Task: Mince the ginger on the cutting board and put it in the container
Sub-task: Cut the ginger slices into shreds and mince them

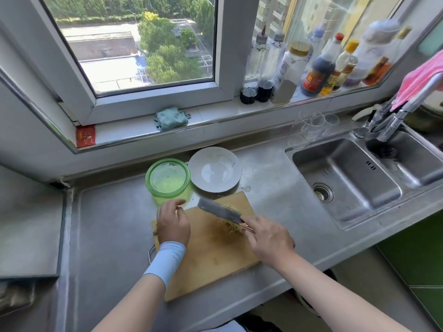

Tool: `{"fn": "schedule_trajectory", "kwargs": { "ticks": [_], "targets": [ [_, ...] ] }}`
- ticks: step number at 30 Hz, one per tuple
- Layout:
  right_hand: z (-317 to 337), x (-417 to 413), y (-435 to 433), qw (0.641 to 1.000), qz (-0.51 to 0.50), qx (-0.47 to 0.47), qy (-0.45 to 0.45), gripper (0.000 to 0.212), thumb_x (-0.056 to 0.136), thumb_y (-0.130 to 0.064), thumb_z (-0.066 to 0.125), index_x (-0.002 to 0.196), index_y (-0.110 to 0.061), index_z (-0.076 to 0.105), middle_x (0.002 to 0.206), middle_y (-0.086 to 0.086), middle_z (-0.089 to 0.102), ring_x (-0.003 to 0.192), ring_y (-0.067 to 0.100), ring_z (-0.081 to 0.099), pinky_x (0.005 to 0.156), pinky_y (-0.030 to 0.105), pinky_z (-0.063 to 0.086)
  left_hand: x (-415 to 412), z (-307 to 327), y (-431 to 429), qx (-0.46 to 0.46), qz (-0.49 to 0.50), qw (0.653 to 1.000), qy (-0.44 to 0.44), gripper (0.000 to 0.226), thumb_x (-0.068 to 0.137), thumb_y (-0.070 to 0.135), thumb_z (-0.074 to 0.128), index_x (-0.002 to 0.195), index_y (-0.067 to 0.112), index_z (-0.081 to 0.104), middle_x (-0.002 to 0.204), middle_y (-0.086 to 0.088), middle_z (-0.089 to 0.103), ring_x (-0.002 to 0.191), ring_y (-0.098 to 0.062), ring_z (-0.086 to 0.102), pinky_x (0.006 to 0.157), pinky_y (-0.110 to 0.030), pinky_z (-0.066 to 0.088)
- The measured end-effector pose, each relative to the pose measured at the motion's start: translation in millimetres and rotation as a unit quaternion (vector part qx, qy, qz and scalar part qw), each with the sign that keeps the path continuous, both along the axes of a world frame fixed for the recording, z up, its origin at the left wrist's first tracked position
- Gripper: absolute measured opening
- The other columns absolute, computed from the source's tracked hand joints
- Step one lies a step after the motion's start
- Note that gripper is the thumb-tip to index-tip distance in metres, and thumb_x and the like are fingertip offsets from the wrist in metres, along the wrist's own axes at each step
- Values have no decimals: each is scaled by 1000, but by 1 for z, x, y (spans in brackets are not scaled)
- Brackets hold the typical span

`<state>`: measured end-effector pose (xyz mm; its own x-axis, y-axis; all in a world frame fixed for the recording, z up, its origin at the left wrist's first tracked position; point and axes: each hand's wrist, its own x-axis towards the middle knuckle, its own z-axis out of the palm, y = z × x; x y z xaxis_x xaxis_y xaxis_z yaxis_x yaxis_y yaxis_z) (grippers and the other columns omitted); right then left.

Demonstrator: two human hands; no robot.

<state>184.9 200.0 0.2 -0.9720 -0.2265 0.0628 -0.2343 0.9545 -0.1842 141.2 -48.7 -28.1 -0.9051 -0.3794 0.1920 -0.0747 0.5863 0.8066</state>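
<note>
The right hand grips the handle of a cleaver, fingers wrapped round it. The blade slants over a pile of shredded ginger near the middle of a wooden cutting board. The left hand rests palm down on the board's far left corner, fingers loosely bent. Just beyond it stands a green container, beside a grey bowl, on the steel tabletop. A sink lies to the right.
</note>
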Motion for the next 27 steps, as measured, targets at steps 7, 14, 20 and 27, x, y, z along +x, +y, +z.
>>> {"fn": "schedule_trajectory", "kwargs": {
  "ticks": [7, 14, 20, 27],
  "targets": [
    [3, -1, 1, 995, 67, -7, 75, 42, 68, -27, 88, 105, -32, 68, 76, -6, 55, 59, 20, 54, 47, 30, 39, 8, 14, 2, -198, -281, 938, 53, 37, 89, 37, 49, 120, 35, 69, 142, 4, 50, 131, -24, 41, 107, -42, 33],
    [15, -9, 14, 989, 101, 1, 111, 40, 66, -29, 89, 102, -30, 74, 71, -6, 53, 60, 18, 54, 51, 27, 33, -5, 4, 49, -373, -395, 839, -16, 52, 100, 63, 12, 145, 53, 35, 165, 2, 11, 152, -24, 7, 118, -46, 5],
    [19, -6, 32, 991, 96, -3, 95, 29, 66, -27, 89, 89, -30, 71, 70, -6, 51, 59, 17, 52, 54, 26, 27, -11, -11, 50, -405, -379, 829, -67, 54, 99, 63, 7, 148, 53, 28, 166, 0, 6, 152, -23, 0, 117, -48, 4],
    [12, -3, 54, 995, 94, 6, 39, 37, 58, -33, 93, 88, -34, 71, 69, -7, 51, 58, 17, 52, 50, 25, 29, -9, -18, 49, -392, -367, 836, -117, 59, 97, 66, 5, 147, 51, 34, 165, -1, 4, 151, -19, -6, 116, -44, 0]
  ]
}}
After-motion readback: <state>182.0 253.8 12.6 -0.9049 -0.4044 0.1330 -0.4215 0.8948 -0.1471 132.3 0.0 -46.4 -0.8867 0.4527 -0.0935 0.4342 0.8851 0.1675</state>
